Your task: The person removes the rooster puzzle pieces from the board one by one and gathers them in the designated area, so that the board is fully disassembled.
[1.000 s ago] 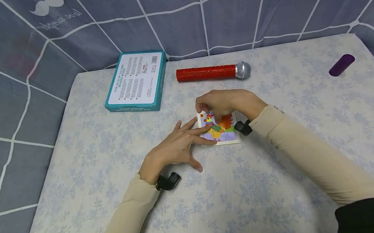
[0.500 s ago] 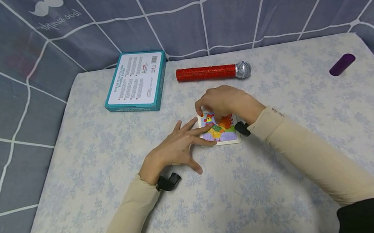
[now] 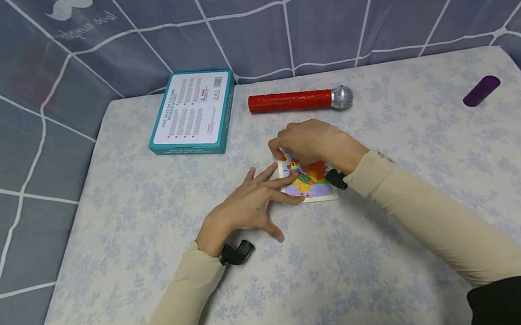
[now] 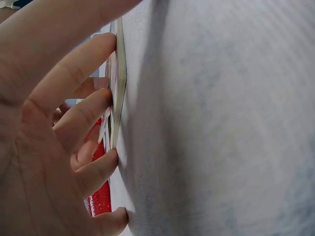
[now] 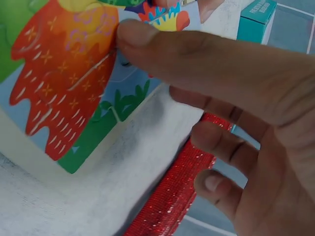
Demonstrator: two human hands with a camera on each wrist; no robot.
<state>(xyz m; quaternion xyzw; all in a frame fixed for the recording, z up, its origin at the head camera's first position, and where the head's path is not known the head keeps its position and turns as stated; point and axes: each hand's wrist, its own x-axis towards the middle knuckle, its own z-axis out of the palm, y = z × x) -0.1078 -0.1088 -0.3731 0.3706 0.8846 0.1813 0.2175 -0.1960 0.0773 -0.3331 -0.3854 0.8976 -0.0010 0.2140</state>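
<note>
A small jigsaw puzzle (image 3: 319,190) in a pale frame, picturing a colourful rooster, lies on the table between the hands. My left hand (image 3: 251,205) rests on its left side, fingers spread, fingertips on the face and edge. Over the upper part bends my right hand (image 3: 314,143). In the right wrist view its thumb presses on the picture beside the rooster's red tail, at a puzzle piece (image 5: 132,96) with green leaves that looks raised out of line. The left wrist view shows a tilted piece (image 4: 103,129) by the right fingers. Much of their grip is hidden.
A red glittery microphone (image 3: 290,101) lies behind the puzzle. To its left is a teal box (image 3: 191,111) with a white printed face. A purple cylinder (image 3: 481,90) lies at the far right. Grey checked cloth (image 3: 254,42) hangs behind the patterned table (image 3: 259,300).
The right hand has shifted slightly up and left over the puzzle. The left hand keeps its place on it. The whole head view has moved a little.
</note>
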